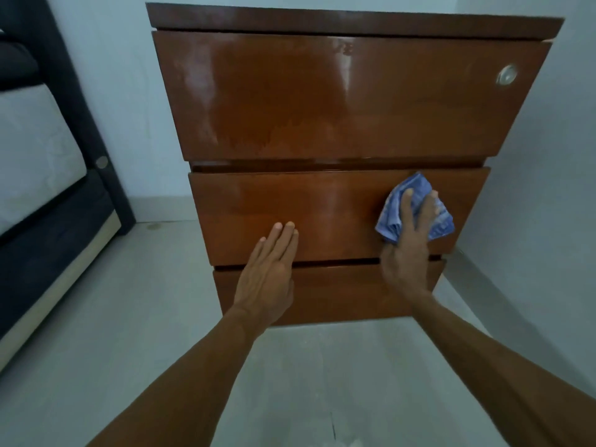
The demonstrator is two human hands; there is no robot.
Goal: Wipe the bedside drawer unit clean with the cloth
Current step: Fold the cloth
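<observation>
glossy reddish-brown drawer unit (pixel 338 98), blue-and-white patterned cloth (pixel 416 209), pale grey floor (pixel 161 317), dark navy bed frame (pixel 80 101).

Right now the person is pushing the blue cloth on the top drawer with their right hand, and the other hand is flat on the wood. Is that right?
Not quite. The head view shows the right hand pressing the blue cloth on the middle drawer, not the top drawer. The left hand is flat on the wood.

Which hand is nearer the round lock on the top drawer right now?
Right. The right hand presses the blue cloth on the middle drawer, below the lock. The left hand lies flat farther left and lower.
</observation>
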